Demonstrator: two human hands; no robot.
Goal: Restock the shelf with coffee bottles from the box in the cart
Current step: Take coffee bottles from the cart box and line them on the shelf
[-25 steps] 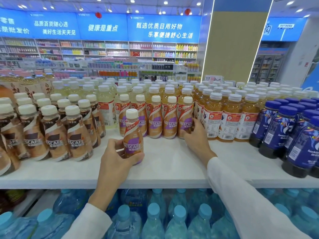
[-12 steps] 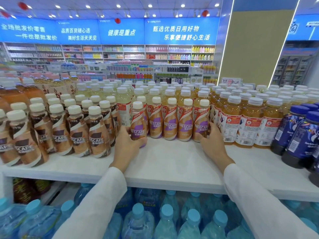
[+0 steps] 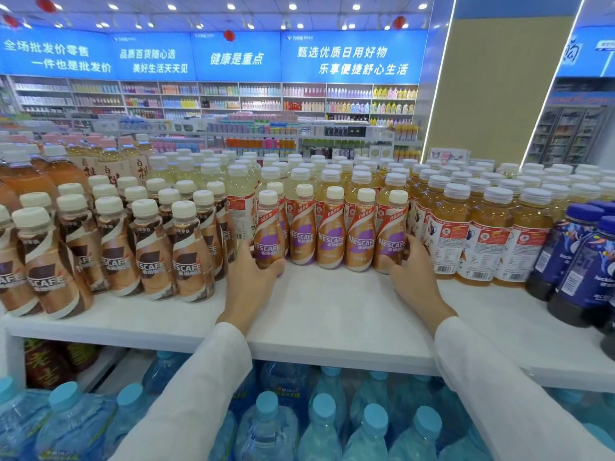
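A row of purple-labelled Nescafe coffee bottles (image 3: 331, 234) stands upright on the white shelf (image 3: 332, 314). My left hand (image 3: 248, 287) wraps the leftmost bottle of that row (image 3: 269, 227), which stands on the shelf in line with the others. My right hand (image 3: 411, 277) holds the rightmost bottle (image 3: 392, 234) at its base, thumb in front. The box and the cart are out of view.
Brown-labelled Nescafe bottles (image 3: 149, 254) crowd the left of the shelf. Amber tea bottles (image 3: 482, 241) and dark blue bottles (image 3: 579, 261) fill the right. Pale drink bottles (image 3: 239, 201) stand behind. Water bottles with blue caps (image 3: 319, 427) sit on the shelf below.
My left hand has carried its purple-labelled bottle back from the shelf front into the left end of the row. My right hand has stayed on the right end bottle.
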